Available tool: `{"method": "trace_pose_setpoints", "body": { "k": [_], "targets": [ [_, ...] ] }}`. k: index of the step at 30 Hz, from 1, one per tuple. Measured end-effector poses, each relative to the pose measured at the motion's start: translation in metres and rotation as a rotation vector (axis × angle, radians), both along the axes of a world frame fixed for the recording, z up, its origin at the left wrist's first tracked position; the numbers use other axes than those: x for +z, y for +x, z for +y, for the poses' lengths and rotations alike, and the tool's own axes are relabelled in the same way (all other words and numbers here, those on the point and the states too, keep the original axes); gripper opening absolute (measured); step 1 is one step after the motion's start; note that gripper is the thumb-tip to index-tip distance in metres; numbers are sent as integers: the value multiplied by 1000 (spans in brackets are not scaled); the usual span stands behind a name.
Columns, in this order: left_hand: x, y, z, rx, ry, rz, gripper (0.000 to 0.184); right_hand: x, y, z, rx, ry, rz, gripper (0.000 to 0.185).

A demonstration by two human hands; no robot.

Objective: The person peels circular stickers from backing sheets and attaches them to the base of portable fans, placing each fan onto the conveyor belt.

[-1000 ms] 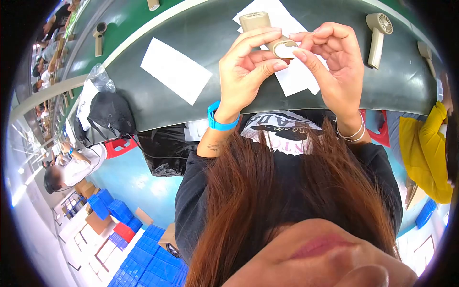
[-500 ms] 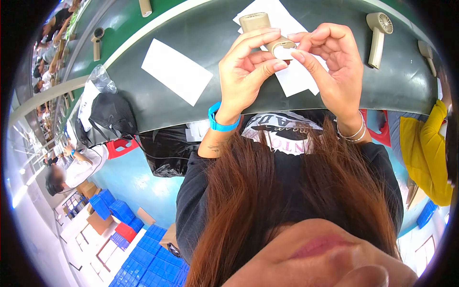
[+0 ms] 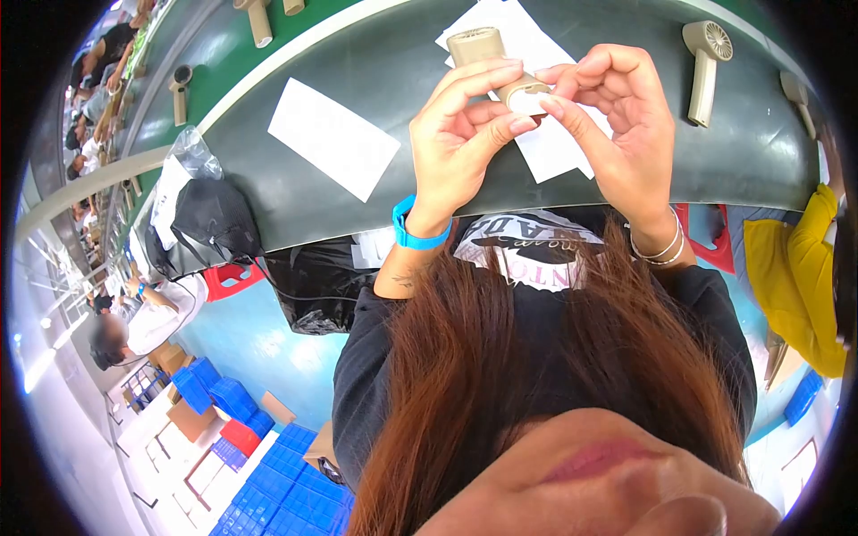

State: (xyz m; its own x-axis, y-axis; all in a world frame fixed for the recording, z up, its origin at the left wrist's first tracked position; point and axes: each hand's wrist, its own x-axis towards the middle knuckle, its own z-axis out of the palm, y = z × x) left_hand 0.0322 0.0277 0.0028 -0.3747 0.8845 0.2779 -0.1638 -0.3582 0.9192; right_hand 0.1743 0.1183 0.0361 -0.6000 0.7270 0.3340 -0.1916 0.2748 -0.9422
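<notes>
A beige handheld fan (image 3: 476, 46) is in my left hand (image 3: 456, 134), its grille head pointing up and away from me. The fingers of that hand wrap over the handle, with the thumb under its near end. A white piece (image 3: 527, 102) shows at this end of the handle. My right hand (image 3: 626, 125) is closed at the same end, index fingertip and thumb tip against its edges. Whether anything small sits between those fingertips is hidden. White paper sheets (image 3: 554, 156) lie beneath the hands on the dark table (image 3: 357, 214).
Another white sheet (image 3: 332, 138) lies to the left. On the right stands a second beige fan (image 3: 704, 85). More fans (image 3: 257, 22) are on the green conveyor belt (image 3: 214, 67). A black bag (image 3: 213, 214) sits at the left table edge. A person in a yellow garment (image 3: 795, 277) is at right.
On the belt at the top left, the fans have shifted and another one has come into view. Both hands keep nearly the same hold, with the fan's near end slightly turned.
</notes>
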Motion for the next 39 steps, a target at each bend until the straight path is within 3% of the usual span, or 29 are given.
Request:
{"method": "trace_pose_setpoints", "body": {
  "k": [16, 28, 34, 37, 38, 39],
  "targets": [
    [3, 6, 0, 15, -10, -23, 36, 6, 3, -3, 3, -3, -53, 36],
    [0, 8, 0, 9, 4, 7, 35, 13, 2, -9, -176, 280, -236, 42],
    [2, 7, -3, 45, 12, -72, 33, 21, 4, 4, -338, 601, -437, 41],
    [0, -1, -9, 7, -11, -172, 28, 9, 0, 25, -171, 503, -318, 29],
    [0, -2, -9, 23, -15, -173, 27, 3, -5, 27, -81, 439, -365, 43],
    [2, -5, -11, 0, -37, -183, 27, -6, -12, 27, 14, 393, -362, 45]
  ]
}}
